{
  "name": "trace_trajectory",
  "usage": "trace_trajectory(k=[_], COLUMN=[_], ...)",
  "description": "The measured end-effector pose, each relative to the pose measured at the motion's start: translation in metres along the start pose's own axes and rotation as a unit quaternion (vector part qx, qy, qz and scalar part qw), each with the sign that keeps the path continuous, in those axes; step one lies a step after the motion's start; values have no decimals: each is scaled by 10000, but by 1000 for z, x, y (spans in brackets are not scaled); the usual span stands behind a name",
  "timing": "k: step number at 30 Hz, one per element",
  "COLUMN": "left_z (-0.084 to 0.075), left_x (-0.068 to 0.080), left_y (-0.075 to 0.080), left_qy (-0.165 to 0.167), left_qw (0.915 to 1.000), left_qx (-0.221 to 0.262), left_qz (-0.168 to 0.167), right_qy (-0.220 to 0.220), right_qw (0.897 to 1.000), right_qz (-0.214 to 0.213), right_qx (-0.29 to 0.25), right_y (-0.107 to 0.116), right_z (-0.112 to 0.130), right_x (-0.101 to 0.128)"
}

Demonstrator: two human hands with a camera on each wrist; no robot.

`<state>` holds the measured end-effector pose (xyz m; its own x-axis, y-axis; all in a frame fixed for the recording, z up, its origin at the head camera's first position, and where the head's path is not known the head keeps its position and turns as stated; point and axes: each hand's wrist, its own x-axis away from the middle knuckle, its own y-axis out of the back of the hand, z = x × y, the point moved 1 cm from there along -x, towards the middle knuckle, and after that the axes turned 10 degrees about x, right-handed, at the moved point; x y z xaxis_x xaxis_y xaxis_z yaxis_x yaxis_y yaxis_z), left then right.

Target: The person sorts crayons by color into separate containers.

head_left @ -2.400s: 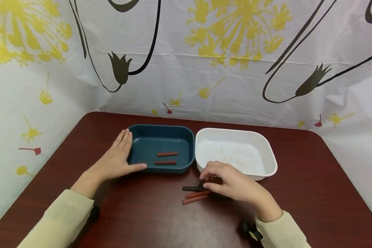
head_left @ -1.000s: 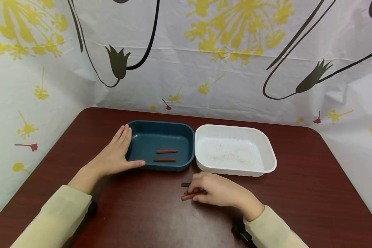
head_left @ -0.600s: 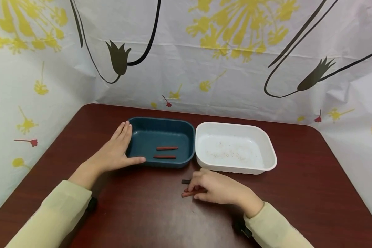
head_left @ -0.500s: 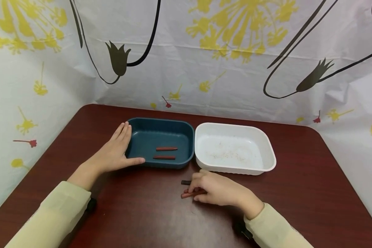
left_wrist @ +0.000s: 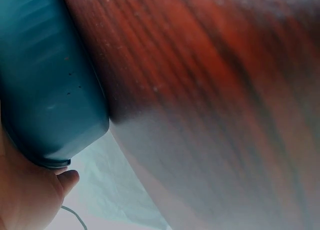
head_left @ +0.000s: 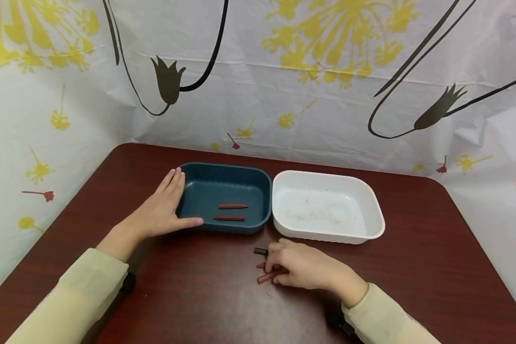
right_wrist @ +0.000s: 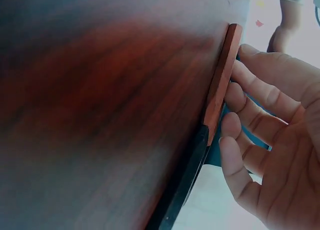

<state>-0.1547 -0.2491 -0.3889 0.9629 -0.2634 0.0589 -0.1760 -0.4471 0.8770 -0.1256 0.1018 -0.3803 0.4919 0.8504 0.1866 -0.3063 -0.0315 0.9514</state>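
Nearest slender red-brown stick (head_left: pixel 266 276), on wood-grain desk (head_left: pixel 198 291): fingers of right hand (head_left: pixel 307 264) apparently pinch it, contact partly hidden. Left hand (head_left: pixel 158 212): fingers straight against blue rectangular tray (head_left: pixel 223 191). Risk: crowding may snag faceted black stick (head_left: pixel 260 251) beyond.

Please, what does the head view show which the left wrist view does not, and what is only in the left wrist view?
Only the head view shows the white tray, two reddish sticks inside the blue tray, the right hand holding another reddish stick, and the dark stick by its fingers.
Only the left wrist view shows the small dark specks on the blue tray's outer surface.
Both show the left hand touching the blue tray, the tabletop and part of the light backdrop.
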Motion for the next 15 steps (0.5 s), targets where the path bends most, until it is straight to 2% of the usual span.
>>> trace_trajectory(k=[8, 15], left_z=[-1, -2], left_x=[-1, 0], left_y=[2, 2], left_qy=[5, 39], left_qw=[10000, 10000], left_qx=[24, 46], left_qz=[-39, 25], right_qy=[222, 287], right_qw=[9991, 9989], right_qz=[-62, 20], right_qx=[350, 359], right_y=[3, 3], right_z=[2, 1], right_x=[-3, -4])
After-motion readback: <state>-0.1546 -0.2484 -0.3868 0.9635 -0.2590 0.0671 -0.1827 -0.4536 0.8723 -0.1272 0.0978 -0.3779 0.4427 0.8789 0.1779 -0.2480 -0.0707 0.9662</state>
